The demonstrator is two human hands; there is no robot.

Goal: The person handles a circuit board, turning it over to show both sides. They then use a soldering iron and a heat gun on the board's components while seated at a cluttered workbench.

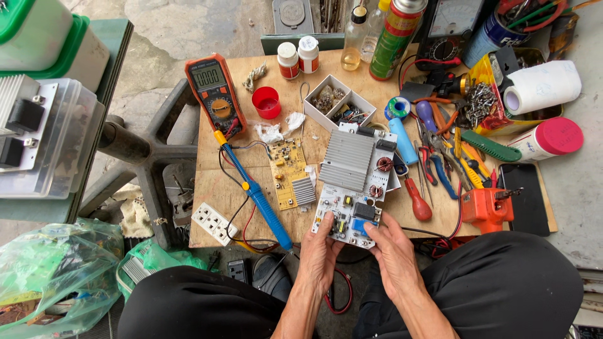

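Left hand (320,254) is gripping the near left corner of the white circuit board (352,188), thumb on top, fingers curled under. Right hand (392,251) is holding the near right corner the same way, thumb pressing near the blue part. Both hands are closed on the board, which is sitting low centre of the frame, its far end with the grey ribbed heat sink resting on the wooden table (213,188), its near end hanging past the table edge over the person's lap.

Just left of it a smaller yellow board (286,169) is lying flat, and left of that a blue soldering iron (254,191) is running diagonally, tip toward the orange meter (215,94) at upper left. A white power strip (215,223) is sitting at the lower left corner of the table. A red-handled screwdriver (416,201) is lying just right of the white board, an orange tool (485,210) further right, pliers and clutter at upper right.

Risks, as a judgement: the board is only half supported, so a slipping grip could drop it off the edge. Thumbs pressing on parts could bend or crack them. Sliding it left could knock the yellow board or snag the iron's cord. Cannot tell if the iron is hot.
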